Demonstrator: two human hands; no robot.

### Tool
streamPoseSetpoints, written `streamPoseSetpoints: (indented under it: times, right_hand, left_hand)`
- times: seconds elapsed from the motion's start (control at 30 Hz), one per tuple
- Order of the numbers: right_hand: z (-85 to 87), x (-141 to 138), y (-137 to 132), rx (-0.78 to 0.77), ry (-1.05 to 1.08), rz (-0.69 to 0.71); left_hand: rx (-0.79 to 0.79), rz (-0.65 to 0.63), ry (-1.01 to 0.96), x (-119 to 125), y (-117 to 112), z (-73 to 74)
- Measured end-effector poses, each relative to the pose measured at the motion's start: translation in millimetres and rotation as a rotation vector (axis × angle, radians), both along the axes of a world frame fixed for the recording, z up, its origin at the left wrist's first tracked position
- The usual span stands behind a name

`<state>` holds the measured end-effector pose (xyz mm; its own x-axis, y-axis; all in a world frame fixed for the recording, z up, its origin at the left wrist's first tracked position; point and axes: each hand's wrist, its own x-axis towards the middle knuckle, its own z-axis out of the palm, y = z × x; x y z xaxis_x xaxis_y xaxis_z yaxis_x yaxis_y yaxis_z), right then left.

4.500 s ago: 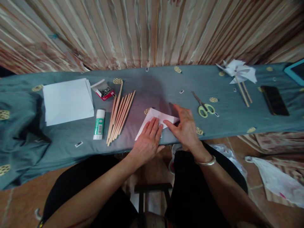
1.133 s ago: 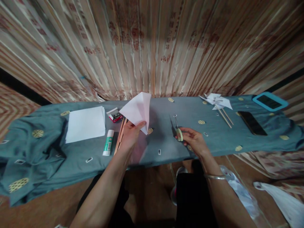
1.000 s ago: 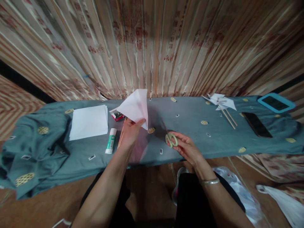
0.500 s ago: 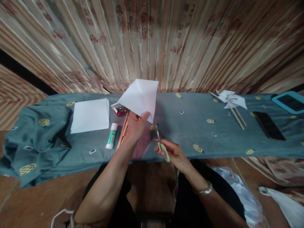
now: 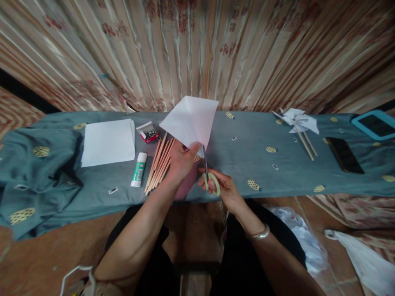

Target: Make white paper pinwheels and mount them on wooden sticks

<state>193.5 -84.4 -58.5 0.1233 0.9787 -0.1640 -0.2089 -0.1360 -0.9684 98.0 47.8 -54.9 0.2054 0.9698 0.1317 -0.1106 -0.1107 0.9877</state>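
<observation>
A creased white sheet of paper (image 5: 191, 121) is pinched near its lower corner by my left hand (image 5: 182, 159), which holds it up above the table. My right hand (image 5: 222, 187) has its fingers in the pale green handles of a pair of scissors (image 5: 212, 183). The scissor blades point up at the paper's lower corner, just right of my left thumb; whether they have cut into it I cannot tell. Under and beside my left hand lie several wooden pencils (image 5: 158, 164). Close by are a glue stick (image 5: 138, 169) and a small red box (image 5: 148, 133) of metal bits.
A stack of white paper (image 5: 108, 142) lies at left, near bunched grey-green cloth (image 5: 40, 172). At right are paper pinwheels (image 5: 299, 119) on sticks, a black phone (image 5: 345, 155) and a blue-framed tablet (image 5: 375, 124). A pleated curtain (image 5: 197, 53) hangs behind the table.
The scissors have moved up, so their blades now meet the paper's lower corner. My left hand and the paper appear slightly further right. The camera view has shifted a little.
</observation>
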Motion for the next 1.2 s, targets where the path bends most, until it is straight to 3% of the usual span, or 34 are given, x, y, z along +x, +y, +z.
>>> streamPoseSetpoints:
  times: [0.2, 0.87, 1.2]
  right_hand:
    - [-3.6, 0.1, 0.8, 0.005, 0.018, -0.016]
    - [-2.9, -1.3, 3.1, -0.004, 0.006, -0.039]
    - [-5.8, -3.9, 4.8, -0.068, 0.053, -0.092]
  left_hand:
    - [0.045, -0.013, -0.008, 1.2, -2.1, 0.3]
    - [-0.044, -0.06, -0.124, 2.2, -8.3, 7.9]
    - [-0.018, -0.017, -0.066, 2.3, -5.1, 5.5]
